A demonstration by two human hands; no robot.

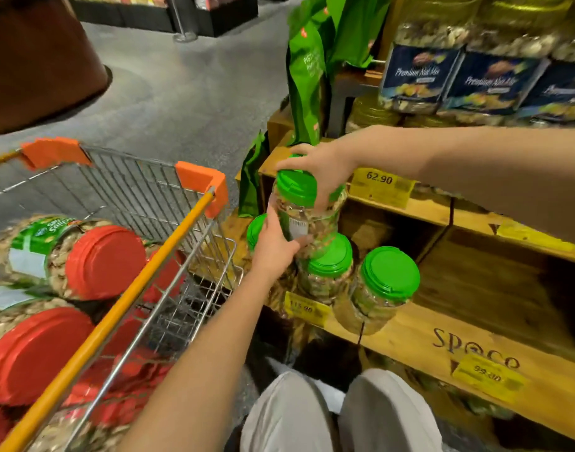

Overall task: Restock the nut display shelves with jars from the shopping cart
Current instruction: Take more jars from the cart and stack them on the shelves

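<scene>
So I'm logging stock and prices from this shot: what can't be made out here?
Head view only:
The held jar: its white sticker is too blurred to read.
The green-lidded jar behind the left hand: mostly hidden, only a lid edge shows.
The red-lidded jars in the cart: cut off by the left edge, uncountable.
The lowest price tag: blurred.

I read "Premium Nut Mix" on the blue jar labels (pixel 417 75), top right. Yellow price tag (pixel 379 181) on the upper shelf edge (pixel 426 212): "62.90". Lower shelf board (pixel 410 334): "SPOCO" lettering (pixel 475 349), roughly, tag "99.90" (pixel 488 373) beneath; left-end tag (pixel 300 308) ends ".90". Green bag (pixel 307 76): "PIST", partial. Green-lid jar (pixel 307 220) sticker: unreadable.
</scene>
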